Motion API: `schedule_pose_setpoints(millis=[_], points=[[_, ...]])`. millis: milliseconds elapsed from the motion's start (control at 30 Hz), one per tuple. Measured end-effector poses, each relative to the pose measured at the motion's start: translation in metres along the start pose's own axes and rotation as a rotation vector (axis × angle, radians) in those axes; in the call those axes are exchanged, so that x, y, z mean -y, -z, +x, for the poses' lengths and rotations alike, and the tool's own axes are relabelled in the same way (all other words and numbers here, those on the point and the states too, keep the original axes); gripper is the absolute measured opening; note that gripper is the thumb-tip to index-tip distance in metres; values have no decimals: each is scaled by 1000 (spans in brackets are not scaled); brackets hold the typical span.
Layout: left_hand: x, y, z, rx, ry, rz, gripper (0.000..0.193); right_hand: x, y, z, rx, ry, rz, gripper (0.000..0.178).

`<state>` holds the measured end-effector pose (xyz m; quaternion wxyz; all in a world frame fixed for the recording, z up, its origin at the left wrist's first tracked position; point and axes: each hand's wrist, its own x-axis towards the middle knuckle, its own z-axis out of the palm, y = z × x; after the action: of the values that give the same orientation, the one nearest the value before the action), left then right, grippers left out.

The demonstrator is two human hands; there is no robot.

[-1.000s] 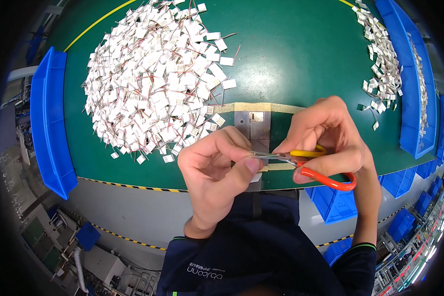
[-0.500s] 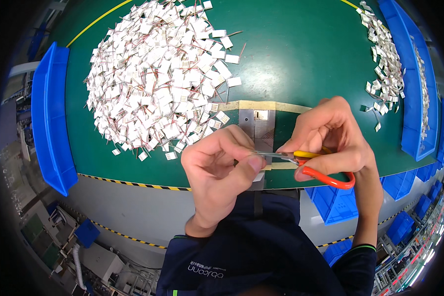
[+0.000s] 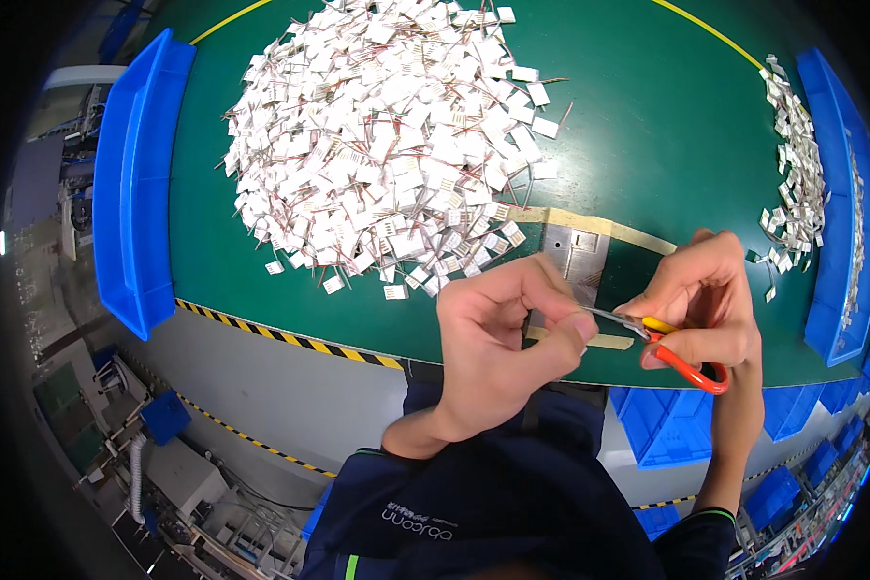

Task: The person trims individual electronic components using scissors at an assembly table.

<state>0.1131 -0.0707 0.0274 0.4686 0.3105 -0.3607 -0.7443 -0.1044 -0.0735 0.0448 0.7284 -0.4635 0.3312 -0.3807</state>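
My right hand (image 3: pixel 715 309) grips a pair of scissors (image 3: pixel 691 365) with red and yellow handles, one red loop hanging below my fingers. Their slim metal blades point left and reach close to my left fingertips. My left hand (image 3: pixel 512 348) is closed in a pinch of thumb and forefinger. What lies in that pinch is too small and hidden to make out. Beneath and just beyond my hands, a metal plate (image 3: pixel 575 263) lies on the green table (image 3: pixel 638 126), with strips of tan tape (image 3: pixel 638 237) beside it.
A large heap of white connectors with short wires (image 3: pixel 377 145) covers the table at far left. A smaller pile of similar pieces (image 3: pixel 797 179) lies at right, beside a blue bin (image 3: pixel 826 309). Another blue bin (image 3: pixel 135 193) stands at the left edge. Striped tape (image 3: pixel 290 338) marks the table's near edge.
The whole view has shifted, so table, heap and hands sit further right in the picture. My hands keep nearly the same pose, with the scissors still in my right hand.
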Motion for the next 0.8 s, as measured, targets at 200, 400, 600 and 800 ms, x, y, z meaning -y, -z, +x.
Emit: schedule_pose_setpoints(millis=[200,400,600,800], points=[[-2,-4,-2,12,25,26,11,-1,-3,-3,-138,-5,72,24],[-16,15,-9,-37,-124,19,11,0,0,4,-281,77,213,18],[-30,33,-4,-144,-160,35,13,-2,3,5,-212,65,253,16],[-21,31,1,-86,-105,-3,10,-2,2,6,-222,53,225,16]])
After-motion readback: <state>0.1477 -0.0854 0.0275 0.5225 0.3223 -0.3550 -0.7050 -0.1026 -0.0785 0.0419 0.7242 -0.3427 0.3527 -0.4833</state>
